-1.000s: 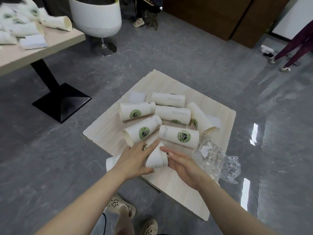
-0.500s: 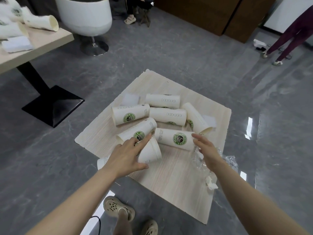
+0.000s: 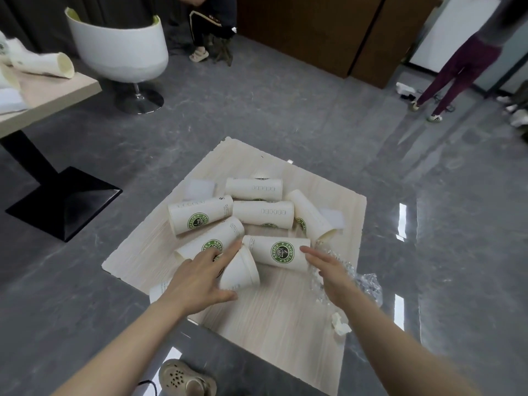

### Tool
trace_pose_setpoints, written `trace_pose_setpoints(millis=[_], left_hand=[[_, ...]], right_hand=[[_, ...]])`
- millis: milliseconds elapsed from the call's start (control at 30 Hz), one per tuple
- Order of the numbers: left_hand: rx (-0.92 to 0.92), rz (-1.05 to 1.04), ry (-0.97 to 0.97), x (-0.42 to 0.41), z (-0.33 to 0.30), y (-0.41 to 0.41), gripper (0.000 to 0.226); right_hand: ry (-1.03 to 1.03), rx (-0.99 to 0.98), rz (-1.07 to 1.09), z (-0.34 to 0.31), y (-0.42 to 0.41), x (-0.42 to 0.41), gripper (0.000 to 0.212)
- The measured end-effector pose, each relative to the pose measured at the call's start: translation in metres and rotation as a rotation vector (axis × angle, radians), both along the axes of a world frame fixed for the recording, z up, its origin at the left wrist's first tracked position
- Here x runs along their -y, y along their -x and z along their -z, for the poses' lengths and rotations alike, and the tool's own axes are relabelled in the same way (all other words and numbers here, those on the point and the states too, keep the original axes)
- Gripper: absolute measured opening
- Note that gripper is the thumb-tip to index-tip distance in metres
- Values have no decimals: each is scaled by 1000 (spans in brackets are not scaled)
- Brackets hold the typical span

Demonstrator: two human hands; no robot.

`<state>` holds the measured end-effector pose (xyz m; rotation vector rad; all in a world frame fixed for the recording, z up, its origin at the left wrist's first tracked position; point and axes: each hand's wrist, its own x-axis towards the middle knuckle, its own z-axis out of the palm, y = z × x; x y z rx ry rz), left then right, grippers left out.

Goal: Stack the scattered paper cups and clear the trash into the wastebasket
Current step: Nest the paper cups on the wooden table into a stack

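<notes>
Several white paper cups with green logos lie on their sides on a light wooden tabletop. My left hand spans the nearest cup, fingers over its top and thumb under its rim. Another cup pokes out beneath that wrist. My right hand hovers with straight fingers, tips close to the rim of a logo cup, and holds nothing. Crumpled clear plastic wrap lies under and to the right of it. A crumpled tissue sits near the right edge. White napkins lie among the cups.
A second table at far left carries more cups and stands on a black base. A white swivel chair stands behind it. One person sits at the back, another stands far right. No wastebasket is in view.
My right hand left the cup held by my left hand, swung right over the plastic wrap, and now points at the logo cup. My left hand stayed on its cup.
</notes>
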<state>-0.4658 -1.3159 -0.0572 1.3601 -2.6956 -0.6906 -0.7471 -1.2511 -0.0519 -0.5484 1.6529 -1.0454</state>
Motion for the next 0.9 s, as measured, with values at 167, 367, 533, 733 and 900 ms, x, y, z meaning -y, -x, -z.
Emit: trace_pose_setpoints(millis=[167,367,533,733,900], left_hand=[[5,14,-13,4,-5,6,100],[10,6,12,-4,-14,12,100],[22,-2,39,-13,-15,13,101],[30,51,54,-12,-19,11,99],[21,103,57,-1,-22,5,97]], right_hand=[[75,-7,59,-9,5,-8,33],[142,-4,136,-16,18,-19,38],[202,44,165,-26,30,-30,31],[233,101,122,-39,25,-40,29],[281,135,166,-47,10,-39,29]])
